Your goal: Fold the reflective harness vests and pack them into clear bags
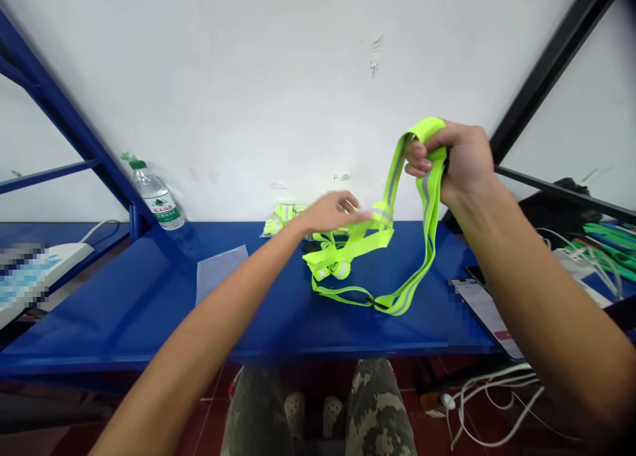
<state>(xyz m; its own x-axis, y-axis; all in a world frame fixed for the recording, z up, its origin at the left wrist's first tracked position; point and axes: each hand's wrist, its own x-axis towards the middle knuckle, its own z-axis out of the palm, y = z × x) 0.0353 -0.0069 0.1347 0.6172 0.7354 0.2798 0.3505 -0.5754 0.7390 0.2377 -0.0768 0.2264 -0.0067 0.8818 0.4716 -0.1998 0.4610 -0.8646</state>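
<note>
My right hand [462, 158] is raised above the table, its fingers wrapped round a fluorescent yellow-green reflective strap [428, 224] with a grey stripe. The strap hangs in a long loop, and its lower end rests on the table by a black buckle [378, 304]. More of the same webbing lies bunched at the middle, partly rolled up. Over that bunch is my left hand [335, 212], thumb stretched out along the webbing and fingers loosely curved apart. Behind it, partly hidden, sit yellow-green straps in clear packaging [283, 216].
A blue table [278, 323] stands against a white wall. On it are a clear plastic bag [218, 267], a water bottle [158, 197] at the back left and a phone [489, 317] at the right edge. White cables [477, 403] hang below right.
</note>
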